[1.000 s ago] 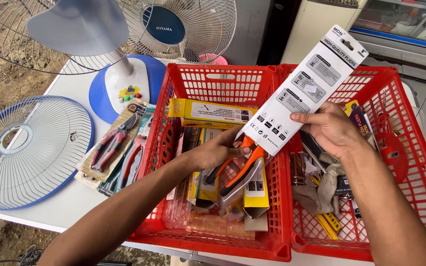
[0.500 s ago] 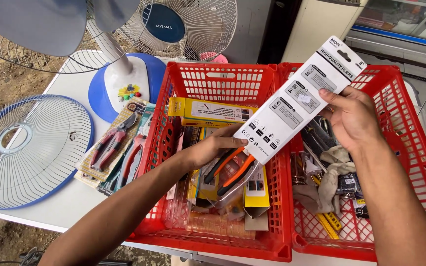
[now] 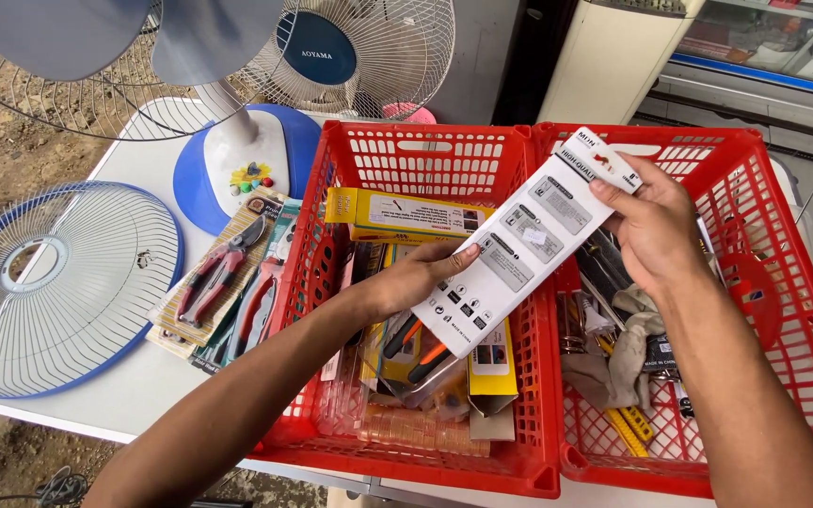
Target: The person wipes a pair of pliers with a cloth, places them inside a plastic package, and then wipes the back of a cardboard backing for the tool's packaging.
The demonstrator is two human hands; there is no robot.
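A long white carded package [image 3: 519, 246] with grey panels is held slanted over two red baskets. My right hand [image 3: 646, 224] grips its upper end. My left hand [image 3: 418, 278] holds its lower part, thumb on the card's left edge. Under the card, orange-handled pliers [image 3: 418, 346] and a yellow box [image 3: 405, 214] lie in the left red basket [image 3: 444, 150]. The right red basket [image 3: 783, 310] holds rags, yellow pieces and dark tools.
A white table [image 3: 134, 395] carries a loose blue-rimmed fan grille [image 3: 54, 282], carded red-handled pliers [image 3: 223, 273] and a white and blue fan base [image 3: 242, 165]. Fan blades and another fan grille stand behind. A glass display case is at the far right.
The white package has come lower and nearer. My left hand has left the pliers in the basket and taken hold of the card's lower part.
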